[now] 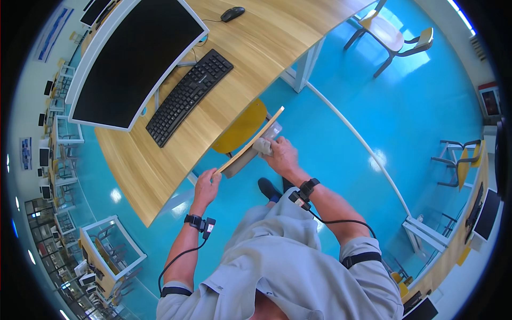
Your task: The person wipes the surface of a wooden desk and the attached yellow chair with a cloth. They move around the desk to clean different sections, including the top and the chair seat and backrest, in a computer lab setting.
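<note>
My left hand (207, 187) grips the near left end of a thin curved wooden board (249, 143), seen edge-on, which looks like a chair's backrest. My right hand (282, 157) holds a bunched grey cloth (263, 146) against the board's side facing me. A pale, partly see-through thing (273, 130) lies just beyond the cloth; what it is I cannot tell. Beyond the board, a yellow chair seat (244, 130) is partly hidden under the desk edge.
The wooden desk (240, 72) bears a white-framed monitor (138, 60), a black keyboard (190, 98) and a black mouse (233, 14). A white floor strip (356, 130) runs at the right. Another chair (386, 36) stands at the upper right.
</note>
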Available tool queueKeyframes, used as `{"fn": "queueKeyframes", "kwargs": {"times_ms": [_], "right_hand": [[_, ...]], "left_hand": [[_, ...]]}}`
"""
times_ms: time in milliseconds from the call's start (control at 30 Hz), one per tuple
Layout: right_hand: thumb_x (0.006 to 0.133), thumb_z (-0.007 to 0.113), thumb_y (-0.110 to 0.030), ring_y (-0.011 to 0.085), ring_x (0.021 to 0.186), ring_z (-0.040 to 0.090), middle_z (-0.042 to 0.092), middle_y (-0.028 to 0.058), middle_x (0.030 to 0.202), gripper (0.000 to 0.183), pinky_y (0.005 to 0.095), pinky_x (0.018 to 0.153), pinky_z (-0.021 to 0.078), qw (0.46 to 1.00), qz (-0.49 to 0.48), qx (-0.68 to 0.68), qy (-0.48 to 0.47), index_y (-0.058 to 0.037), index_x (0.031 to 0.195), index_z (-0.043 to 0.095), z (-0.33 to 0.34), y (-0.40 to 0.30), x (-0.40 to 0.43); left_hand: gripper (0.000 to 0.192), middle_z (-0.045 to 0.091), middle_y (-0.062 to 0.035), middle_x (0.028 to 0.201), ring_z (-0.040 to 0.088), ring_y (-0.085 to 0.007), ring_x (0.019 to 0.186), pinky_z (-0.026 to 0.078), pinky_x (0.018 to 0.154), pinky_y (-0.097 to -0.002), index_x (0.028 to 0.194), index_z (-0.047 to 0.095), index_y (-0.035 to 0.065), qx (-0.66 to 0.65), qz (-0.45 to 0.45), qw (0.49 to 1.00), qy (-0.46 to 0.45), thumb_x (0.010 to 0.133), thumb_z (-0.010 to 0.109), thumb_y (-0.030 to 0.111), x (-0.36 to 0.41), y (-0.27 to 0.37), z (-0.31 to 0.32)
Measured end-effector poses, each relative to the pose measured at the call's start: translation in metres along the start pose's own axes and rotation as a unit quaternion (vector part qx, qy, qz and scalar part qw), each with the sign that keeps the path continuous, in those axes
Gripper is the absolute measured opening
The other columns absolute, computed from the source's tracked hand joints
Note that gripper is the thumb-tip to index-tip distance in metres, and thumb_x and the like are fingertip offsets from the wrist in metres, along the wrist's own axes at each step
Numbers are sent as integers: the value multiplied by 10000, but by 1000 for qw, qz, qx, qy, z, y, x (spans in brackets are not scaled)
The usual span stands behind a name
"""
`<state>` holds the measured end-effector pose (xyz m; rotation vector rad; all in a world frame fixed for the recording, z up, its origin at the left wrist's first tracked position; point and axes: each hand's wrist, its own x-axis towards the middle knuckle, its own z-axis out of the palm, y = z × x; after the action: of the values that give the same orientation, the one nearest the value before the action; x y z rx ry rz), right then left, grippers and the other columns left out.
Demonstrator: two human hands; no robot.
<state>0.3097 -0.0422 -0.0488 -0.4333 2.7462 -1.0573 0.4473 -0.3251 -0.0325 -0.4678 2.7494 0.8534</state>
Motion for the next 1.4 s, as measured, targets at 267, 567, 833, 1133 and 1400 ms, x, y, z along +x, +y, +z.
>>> {"fn": "queueKeyframes", "kwargs": {"times_ms": [267, 567, 833, 1133, 1400], "right_hand": [[847, 699, -405, 387, 963, 694, 693, 192, 1045, 454, 494, 826, 563, 983, 176, 42, -38, -74, 1156, 724, -21, 37, 35], [866, 679, -461, 396, 919, 727, 736, 234, 1005, 527, 509, 797, 576, 957, 247, 141, -52, -24, 1160, 705, -26, 58, 57], [890, 685, -491, 427, 994, 673, 656, 251, 1120, 539, 520, 841, 557, 977, 193, 86, -19, -81, 1240, 677, -7, 38, 37], [891, 740, -400, 410, 915, 644, 612, 212, 978, 511, 521, 762, 527, 984, 167, 41, 33, -118, 1305, 642, 9, 4, 12], [913, 750, -324, 399, 887, 632, 608, 193, 956, 517, 495, 727, 517, 988, 122, 41, 82, -128, 1372, 612, 65, -75, -51]], "left_hand": [[372, 677, -194, 1249, 633, -369, 1154, 499, 1011, -434, 1267, 680, 16, -16, -11, 1000, 0, 1034, 600, 294, 7, 7, 5], [402, 659, -189, 1261, 616, -359, 1184, 481, 1034, -423, 1295, 657, 10, -10, -34, 999, -24, 1053, 560, 316, 8, 8, 2], [373, 670, -192, 1229, 622, -374, 1151, 492, 1005, -436, 1267, 677, 25, -20, -29, 999, -11, 1032, 597, 303, 7, 7, 3], [366, 679, -198, 1210, 628, -374, 1139, 503, 985, -448, 1231, 699, 20, -24, -6, 1000, -4, 1027, 599, 307, 11, -9, 10], [441, 643, -207, 1271, 634, -348, 1159, 520, 959, -409, 1336, 617, -16, -123, 80, 988, -42, 1046, 587, 315, 5, -22, -7]]}}
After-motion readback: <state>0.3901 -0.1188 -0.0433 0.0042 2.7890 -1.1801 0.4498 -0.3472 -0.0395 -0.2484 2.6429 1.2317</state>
